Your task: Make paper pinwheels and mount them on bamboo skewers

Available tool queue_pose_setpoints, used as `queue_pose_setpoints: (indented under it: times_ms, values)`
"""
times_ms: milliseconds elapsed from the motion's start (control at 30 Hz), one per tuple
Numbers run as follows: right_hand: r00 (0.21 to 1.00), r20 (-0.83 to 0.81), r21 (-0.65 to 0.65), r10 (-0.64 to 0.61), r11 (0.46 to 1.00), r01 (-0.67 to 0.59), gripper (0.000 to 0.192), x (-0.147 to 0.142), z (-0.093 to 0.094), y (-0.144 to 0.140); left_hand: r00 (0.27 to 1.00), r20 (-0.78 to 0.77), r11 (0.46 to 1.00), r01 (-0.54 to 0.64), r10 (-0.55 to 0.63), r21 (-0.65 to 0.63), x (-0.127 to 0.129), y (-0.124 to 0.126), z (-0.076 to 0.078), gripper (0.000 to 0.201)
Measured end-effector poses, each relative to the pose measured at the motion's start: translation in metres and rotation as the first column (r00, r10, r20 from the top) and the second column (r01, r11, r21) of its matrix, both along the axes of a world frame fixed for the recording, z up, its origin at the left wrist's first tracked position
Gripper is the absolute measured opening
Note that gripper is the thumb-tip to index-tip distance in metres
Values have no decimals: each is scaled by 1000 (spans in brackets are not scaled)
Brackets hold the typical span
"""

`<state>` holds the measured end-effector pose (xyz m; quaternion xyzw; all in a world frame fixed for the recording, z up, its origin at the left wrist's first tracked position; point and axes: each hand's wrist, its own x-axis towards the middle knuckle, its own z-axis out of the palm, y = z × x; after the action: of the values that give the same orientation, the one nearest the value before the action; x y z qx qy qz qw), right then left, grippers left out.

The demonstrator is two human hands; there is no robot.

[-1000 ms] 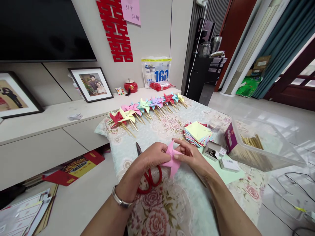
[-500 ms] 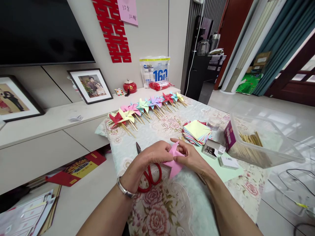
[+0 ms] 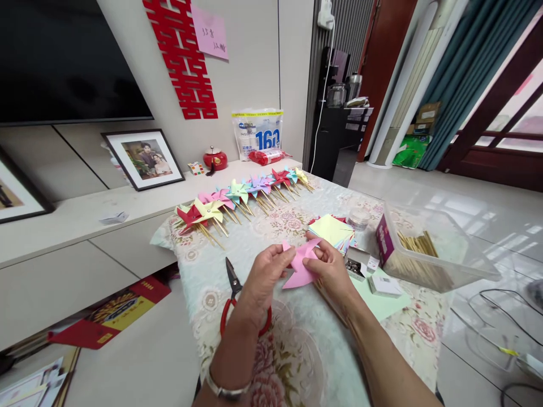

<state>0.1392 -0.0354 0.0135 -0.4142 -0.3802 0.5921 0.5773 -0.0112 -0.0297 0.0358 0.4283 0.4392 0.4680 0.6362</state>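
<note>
Between my two hands is a pink paper pinwheel [image 3: 300,263], its blades folded in to the middle and no stick seen on it. My left hand [image 3: 271,271] pinches its left blade between thumb and fingers. On the right side, my right hand [image 3: 328,268] grips it with the thumb pressed near the centre. Under my left wrist lies a pair of scissors [image 3: 234,282] with red handles, partly hidden by the forearm. A stack of coloured paper squares [image 3: 333,229] rests just beyond my right hand, beside a small open box of metal fasteners [image 3: 355,268].
Finished pinwheels [image 3: 240,193] on sticks lie in a row along the table's far left edge. To the right stands a clear plastic bin [image 3: 462,254] with wooden sticks [image 3: 418,244]. Near it are a small white box [image 3: 385,286] and a round clear container [image 3: 358,218].
The pink pinwheel has been turned in my fingers, and my left hand has shifted its hold to the left blade. More of the scissors shows. The whole view has swung slightly.
</note>
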Motion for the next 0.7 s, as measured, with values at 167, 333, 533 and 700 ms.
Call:
queue_pose_setpoints:
  times_ms: [167,333,533,700]
  values:
    - [998,-28,45,-59,997,60,75,-1,-4,1,985,163,998,-53,55,-17,25,-9,-27,47]
    - [998,-14,44,-56,997,56,68,-2,-7,2,988,83,991,-133,131,16,25,-13,-28,35]
    - [999,-13,42,-29,999,29,64,-5,-9,2,982,125,990,-139,140,-16,21,-15,-30,39]
    - [999,27,32,-25,999,24,60,-4,-13,3,977,132,986,-166,168,-32,19,-14,-33,34]
